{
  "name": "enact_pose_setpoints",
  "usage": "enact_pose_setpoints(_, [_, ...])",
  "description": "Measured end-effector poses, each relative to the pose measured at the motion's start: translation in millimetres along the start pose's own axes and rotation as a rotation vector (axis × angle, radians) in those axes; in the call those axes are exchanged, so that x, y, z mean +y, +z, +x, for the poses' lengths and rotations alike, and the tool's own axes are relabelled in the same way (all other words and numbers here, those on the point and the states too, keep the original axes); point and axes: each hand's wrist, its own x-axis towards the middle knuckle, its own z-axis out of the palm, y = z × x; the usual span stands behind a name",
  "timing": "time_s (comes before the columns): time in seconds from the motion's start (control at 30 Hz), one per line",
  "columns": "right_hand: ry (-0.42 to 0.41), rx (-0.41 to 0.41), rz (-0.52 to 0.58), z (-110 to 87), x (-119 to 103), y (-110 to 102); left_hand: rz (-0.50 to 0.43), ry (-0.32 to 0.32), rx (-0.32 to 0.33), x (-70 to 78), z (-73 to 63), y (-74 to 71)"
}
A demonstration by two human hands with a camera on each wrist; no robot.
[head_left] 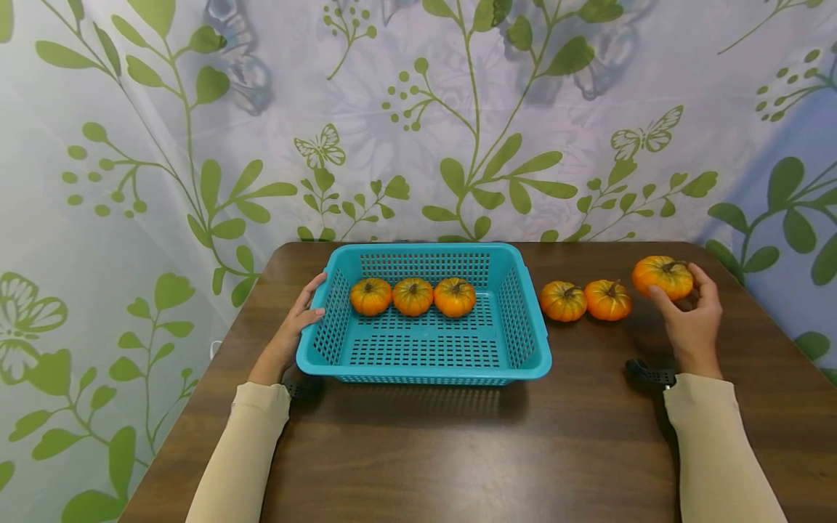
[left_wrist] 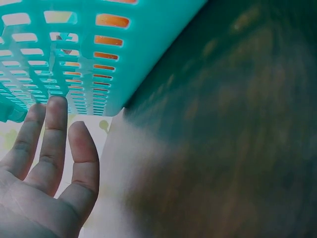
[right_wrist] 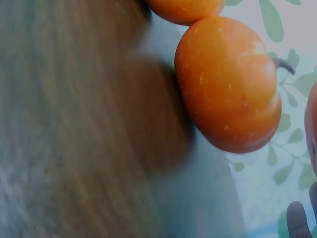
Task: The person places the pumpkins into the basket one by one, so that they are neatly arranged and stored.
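Over at the right of the frame, the right hand (head_left: 698, 327) is gripping an orange pumpkin (head_left: 662, 277), thumb curling round its near side and fingers wrapping its far side, with the stem pointing right. Across at centre left, the left hand (head_left: 296, 323) is resting against the left end of a turquoise basket (head_left: 425, 372), its fingers lying fairly straight and slightly apart, the tips reaching the slotted outer wall in the left wrist view. Inside that basket, three pumpkins (head_left: 413, 297) are sitting in a row towards the back, leaving the front part of the floor showing. Now look at what is standing in the way: two loose pumpkins (head_left: 608, 300) are sitting side by side right of centre, between the gripped one and the basket, the left one lying just beside the basket's right wall, and that raised wall is standing there too. The right wrist view is showing that loose pair touching, with the gripped pumpkin peeking in at the right edge. Everything is sitting on a brown wooden table (head_left: 418, 450), a leafy green-and-white curtain (head_left: 366, 160) is filling the upper frame, and black straps (head_left: 654, 373) are circling both wrists below the beige sleeves (head_left: 713, 443)
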Motion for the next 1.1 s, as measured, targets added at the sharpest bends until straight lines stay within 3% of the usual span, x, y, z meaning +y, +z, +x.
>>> enact_pose_setpoints(0.33, [-0.062, -0.042, -0.089, -1.5, -8, 7, -0.003, 0.045, -0.034, -6.5, 0.5, -5.0])
enact_pose_setpoints(0.5, [-0.112, -0.075, -0.165, -2.4, -14, 11, -0.011, 0.034, -0.031, -5.0, 0.7, -4.3])
enact_pose_setpoints(0.67, [-0.124, -0.132, -0.198, -3.5, -22, 16, 0.006, 0.0, -0.005, 1.1, -0.1, 0.6])
enact_pose_setpoints(1.1, [-0.195, -0.301, -0.234, -9.8, -36, 25, 0.001, 0.009, -0.01, 0.7, 0.1, 0.1])
